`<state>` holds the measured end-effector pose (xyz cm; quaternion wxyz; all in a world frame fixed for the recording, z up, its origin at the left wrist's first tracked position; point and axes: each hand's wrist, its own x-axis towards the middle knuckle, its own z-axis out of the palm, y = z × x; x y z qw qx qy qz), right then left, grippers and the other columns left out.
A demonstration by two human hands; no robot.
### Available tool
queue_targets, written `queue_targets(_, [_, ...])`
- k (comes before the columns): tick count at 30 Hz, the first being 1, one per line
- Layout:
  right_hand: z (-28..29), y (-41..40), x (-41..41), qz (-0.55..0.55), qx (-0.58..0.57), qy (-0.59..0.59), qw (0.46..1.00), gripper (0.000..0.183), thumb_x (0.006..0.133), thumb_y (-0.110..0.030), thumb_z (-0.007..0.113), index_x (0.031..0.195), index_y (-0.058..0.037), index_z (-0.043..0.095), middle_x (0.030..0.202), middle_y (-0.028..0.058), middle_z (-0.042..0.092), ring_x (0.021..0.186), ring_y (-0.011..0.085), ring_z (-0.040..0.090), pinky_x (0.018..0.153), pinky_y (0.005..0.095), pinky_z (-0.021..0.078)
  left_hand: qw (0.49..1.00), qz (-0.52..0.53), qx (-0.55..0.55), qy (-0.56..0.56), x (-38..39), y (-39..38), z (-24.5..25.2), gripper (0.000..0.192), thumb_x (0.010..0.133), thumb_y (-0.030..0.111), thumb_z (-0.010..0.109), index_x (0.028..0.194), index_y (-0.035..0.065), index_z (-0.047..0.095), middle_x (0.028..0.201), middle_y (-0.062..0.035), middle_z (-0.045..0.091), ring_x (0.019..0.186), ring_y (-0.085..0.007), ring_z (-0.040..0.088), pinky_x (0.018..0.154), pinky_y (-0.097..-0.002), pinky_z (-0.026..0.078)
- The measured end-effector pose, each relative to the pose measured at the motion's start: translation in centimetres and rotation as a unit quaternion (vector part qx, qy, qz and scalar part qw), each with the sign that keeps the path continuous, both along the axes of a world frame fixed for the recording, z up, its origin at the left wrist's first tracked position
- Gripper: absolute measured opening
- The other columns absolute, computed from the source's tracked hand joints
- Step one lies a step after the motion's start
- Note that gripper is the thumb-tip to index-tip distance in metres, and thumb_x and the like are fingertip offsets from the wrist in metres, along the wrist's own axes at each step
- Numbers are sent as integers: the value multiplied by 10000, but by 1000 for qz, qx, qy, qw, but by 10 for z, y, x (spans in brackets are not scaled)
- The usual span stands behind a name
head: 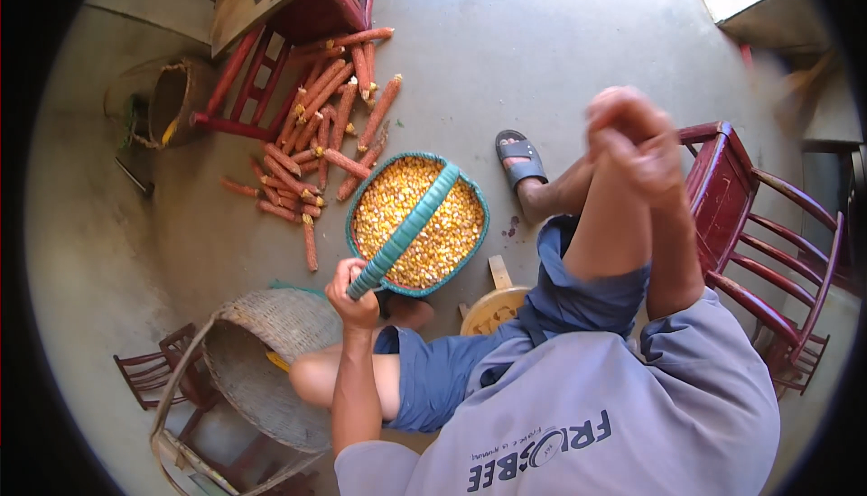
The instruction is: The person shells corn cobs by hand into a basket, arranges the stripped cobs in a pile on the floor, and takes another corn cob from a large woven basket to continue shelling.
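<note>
My left hand (pixel 352 295) is closed around the lower left end of the thick, green-wrapped handle (pixel 410 228) of a basket. The basket's green woven rim (pixel 485 218) surrounds a deep fill of loose yellow corn kernels (pixel 393 205). It is on the floor between my feet, or close to it. Over my right knee, away from the basket, is my right hand (pixel 633 140). Motion blurs it, and whether its curled fingers hold anything cannot be made out. Beyond the basket's left side lies a heap of bare reddish corn cobs (pixel 325 110).
A low wooden stool (pixel 498 310) stands beneath me. To my left a large wicker basket (pixel 271 320) lies tipped over. Red wooden chairs (pixel 721 188) stand at the right and behind the cobs. A smaller basket (pixel 179 100) is by the left wall.
</note>
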<state>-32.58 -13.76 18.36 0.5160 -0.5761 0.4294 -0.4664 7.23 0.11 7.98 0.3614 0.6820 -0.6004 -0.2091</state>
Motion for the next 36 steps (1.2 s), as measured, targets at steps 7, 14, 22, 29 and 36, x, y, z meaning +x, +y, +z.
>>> queue_targets(7, [-59, 44, 111, 240, 20, 223, 944, 207, 838, -140, 672, 995, -8, 653, 831, 174, 658, 756, 320, 668, 724, 393, 532, 999, -19, -2, 34, 6, -4, 1, 105, 810, -13, 502, 867, -16, 591, 684, -119, 569, 613, -237, 581, 612, -343, 468])
queue_targets(14, [-245, 62, 72, 356, 260, 496, 748, 244, 891, -169, 504, 941, -10, 682, 837, 162, 696, 766, 272, 693, 695, 379, 557, 999, -30, -2, 20, -4, -13, 6, 126, 881, 61, 504, 820, 18, 606, 631, -131, 587, 548, -269, 605, 532, -351, 450])
queue_targets(22, [-335, 92, 82, 244, 590, 439, 632, 260, 800, -107, 517, 951, 57, 651, 796, 151, 686, 642, 246, 683, 532, 385, 572, 998, -18, 59, 1, 0, -10, 3, 186, 881, 116, 494, 858, -23, 616, 711, -143, 626, 601, -284, 626, 572, -365, 481])
queue_targets(29, [-412, 162, 47, 394, 584, 440, 558, 261, 796, -118, 525, 949, 53, 651, 783, 160, 681, 647, 260, 677, 540, 390, 558, 992, 38, 118, -33, -3, -4, 3, 225, 845, 146, 492, 857, -22, 641, 723, -138, 632, 626, -286, 617, 611, -362, 488])
queue_targets(36, [-450, 210, 42, 519, 511, 398, 558, 264, 791, -129, 533, 946, 49, 650, 770, 169, 677, 651, 275, 672, 547, 394, 543, 986, 110, 125, 2, -6, 8, -4, 268, 896, 155, 444, 859, -51, 612, 702, -137, 590, 606, -234, 567, 574, -330, 457])
